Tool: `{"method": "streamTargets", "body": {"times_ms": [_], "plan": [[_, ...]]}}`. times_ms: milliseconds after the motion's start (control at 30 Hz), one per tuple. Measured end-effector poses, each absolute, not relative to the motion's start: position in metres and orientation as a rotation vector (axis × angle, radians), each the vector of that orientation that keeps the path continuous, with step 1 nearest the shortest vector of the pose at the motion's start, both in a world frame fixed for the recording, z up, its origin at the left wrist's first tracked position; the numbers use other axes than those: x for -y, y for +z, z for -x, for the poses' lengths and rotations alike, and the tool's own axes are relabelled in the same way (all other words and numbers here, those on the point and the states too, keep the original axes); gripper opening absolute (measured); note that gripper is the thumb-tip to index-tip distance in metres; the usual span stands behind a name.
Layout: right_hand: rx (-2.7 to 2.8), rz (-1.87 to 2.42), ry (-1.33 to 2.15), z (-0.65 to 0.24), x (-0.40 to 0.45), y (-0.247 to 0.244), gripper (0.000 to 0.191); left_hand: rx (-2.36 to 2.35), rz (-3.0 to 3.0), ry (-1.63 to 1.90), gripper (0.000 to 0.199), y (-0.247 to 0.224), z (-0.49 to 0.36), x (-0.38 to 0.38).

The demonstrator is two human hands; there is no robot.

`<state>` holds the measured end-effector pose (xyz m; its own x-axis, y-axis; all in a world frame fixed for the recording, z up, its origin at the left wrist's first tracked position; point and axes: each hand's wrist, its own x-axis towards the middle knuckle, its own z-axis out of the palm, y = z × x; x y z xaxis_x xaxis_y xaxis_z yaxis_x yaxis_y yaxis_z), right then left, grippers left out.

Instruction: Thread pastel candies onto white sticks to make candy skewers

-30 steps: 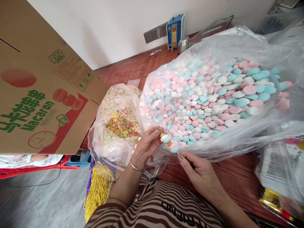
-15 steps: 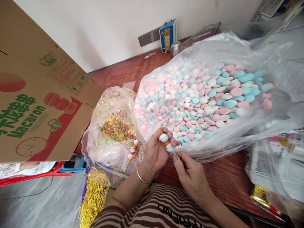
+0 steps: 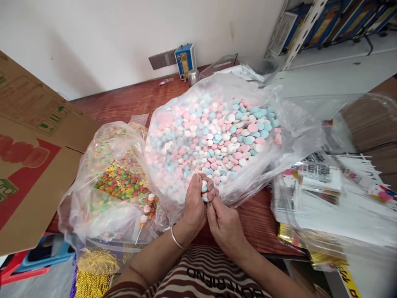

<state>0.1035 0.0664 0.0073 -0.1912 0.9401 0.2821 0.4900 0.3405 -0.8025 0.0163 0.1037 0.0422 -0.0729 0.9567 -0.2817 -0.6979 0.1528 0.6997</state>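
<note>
My left hand (image 3: pixel 195 207) is closed around a candy skewer (image 3: pixel 204 187), a short stack of white, pink and blue candies mostly covered by my fingers. Pinched shut right below it, my right hand (image 3: pixel 228 227) grips the skewer's lower end, where the stick is hidden by the fingertips. Both hands touch at the near edge of a big clear bag (image 3: pixel 167 120) full of pastel button-shaped candies (image 3: pixel 231 147). To the left, a finished-looking candy skewer (image 3: pixel 147 210) with a white stick lies on a bag of small colourful ring candies (image 3: pixel 118 182).
A cardboard box (image 3: pixel 34 157) stands at the left. Right of the bag lie printed white packets (image 3: pixel 322 178) under clear plastic. A blue device (image 3: pixel 185 62) and a metal cup (image 3: pixel 194 77) stand by the wall. Gold tassels (image 3: pixel 93 277) hang at the lower left.
The view has swung right, showing more packets and a shelf. My right hand has come up against my left, and the white stick between them is now covered.
</note>
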Motion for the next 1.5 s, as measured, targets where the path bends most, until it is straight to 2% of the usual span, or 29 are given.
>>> {"method": "streamTargets", "body": {"times_ms": [133, 333, 400, 467, 533, 633, 700, 767, 867, 1000, 1133, 1300, 1500], "plan": [[1.673, 1.224, 0.862, -0.105, -0.078, 0.006, 0.024, -0.994, -0.554, 1.437, 0.035, 0.039, -0.021, -0.106], [1.186, 1.12, 1.386, -0.133, -0.091, 0.003, 0.035, -1.035, -0.791, 1.285, 0.045, 0.055, 0.007, -0.154], [1.019, 1.109, 1.471, -0.145, -0.09, -0.003, 0.035, -1.206, -1.154, 1.228, 0.036, 0.06, 0.022, -0.185], [0.904, 1.103, 1.502, -0.154, -0.089, -0.008, 0.036, -1.414, -1.627, 0.901, 0.024, 0.061, 0.031, -0.216], [0.857, 1.099, 1.511, -0.159, -0.088, -0.011, 0.036, -1.563, -1.995, 0.578, 0.024, 0.057, 0.031, -0.241], [0.877, 1.105, 1.502, -0.16, -0.088, -0.012, 0.035, -1.697, -2.235, 0.227, 0.025, 0.048, 0.021, -0.259], [0.899, 1.111, 1.499, -0.16, -0.087, -0.011, 0.034, -1.631, -2.304, 0.14, 0.02, 0.042, 0.018, -0.258], [0.91, 1.113, 1.499, -0.161, -0.087, -0.011, 0.035, -1.508, -2.36, 0.207, 0.011, 0.039, 0.023, -0.25], [0.911, 1.129, 1.495, -0.164, -0.087, -0.014, 0.036, -1.54, -2.253, 0.492, 0.004, 0.041, 0.041, -0.238], [0.93, 1.156, 1.493, -0.165, -0.088, -0.017, 0.036, -1.562, -1.645, 0.866, 0.012, 0.049, 0.062, -0.234], [0.944, 1.141, 1.502, -0.162, -0.087, -0.015, 0.037, -1.355, -1.38, 0.618, 0.022, 0.054, 0.065, -0.233], [0.962, 1.164, 1.491, -0.162, -0.085, -0.015, 0.038, -1.408, -1.704, 0.15, 0.016, 0.044, 0.052, -0.233], [0.959, 1.158, 1.492, -0.163, -0.086, -0.017, 0.038, -1.426, -1.998, 0.339, 0.02, 0.038, 0.035, -0.241]]}}
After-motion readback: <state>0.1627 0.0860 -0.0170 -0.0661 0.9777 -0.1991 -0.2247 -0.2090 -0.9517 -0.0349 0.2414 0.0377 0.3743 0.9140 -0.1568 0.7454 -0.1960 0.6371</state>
